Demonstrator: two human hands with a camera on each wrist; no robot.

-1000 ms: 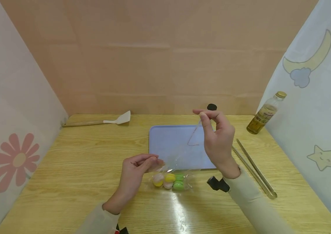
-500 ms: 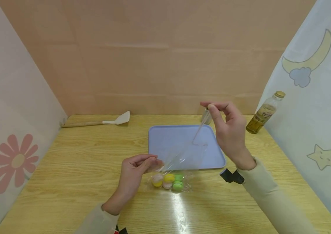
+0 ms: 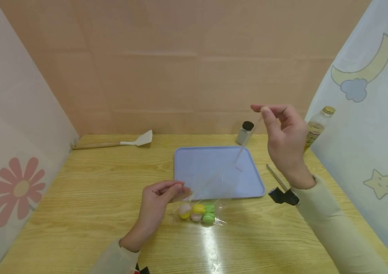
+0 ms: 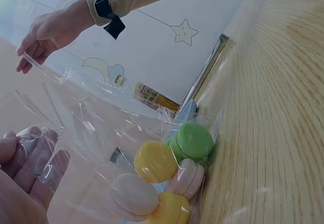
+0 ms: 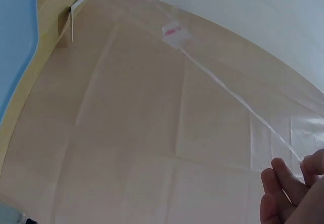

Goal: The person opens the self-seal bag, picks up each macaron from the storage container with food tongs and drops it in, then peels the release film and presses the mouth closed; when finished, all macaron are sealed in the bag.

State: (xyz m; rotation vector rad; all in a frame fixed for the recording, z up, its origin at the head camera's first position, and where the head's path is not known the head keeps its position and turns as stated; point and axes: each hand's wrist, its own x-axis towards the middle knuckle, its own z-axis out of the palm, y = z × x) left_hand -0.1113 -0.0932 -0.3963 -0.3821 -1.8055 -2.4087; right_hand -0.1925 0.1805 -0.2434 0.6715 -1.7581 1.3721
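A clear plastic bag [image 3: 219,184] rests near the tray's front edge. Inside lie several macarons in yellow, pale pink and green, among them a green macaron [image 4: 194,139] and a yellow macaron [image 4: 155,161]. My left hand [image 3: 161,201] pinches the bag's left side between thumb and fingers. Raised at the upper right, my right hand [image 3: 287,142] pinches the end of a thin clear strip [image 5: 238,98]. That strip slants from the fingertips down to the bag's upper edge, where a small pink mark [image 5: 172,31] shows in the right wrist view.
Behind the bag lies a blue tray [image 3: 197,160]. A black-capped jar [image 3: 245,132] stands past its back right corner. Metal tongs [image 3: 277,178] and an oil bottle [image 3: 315,129] are partly hidden by the right arm. A spatula [image 3: 111,144] lies at the back left.
My right hand has moved up and to the right, drawing the strip farther from the bag and uncovering the black-capped jar. My left hand stays in place; the macarons barely shift.
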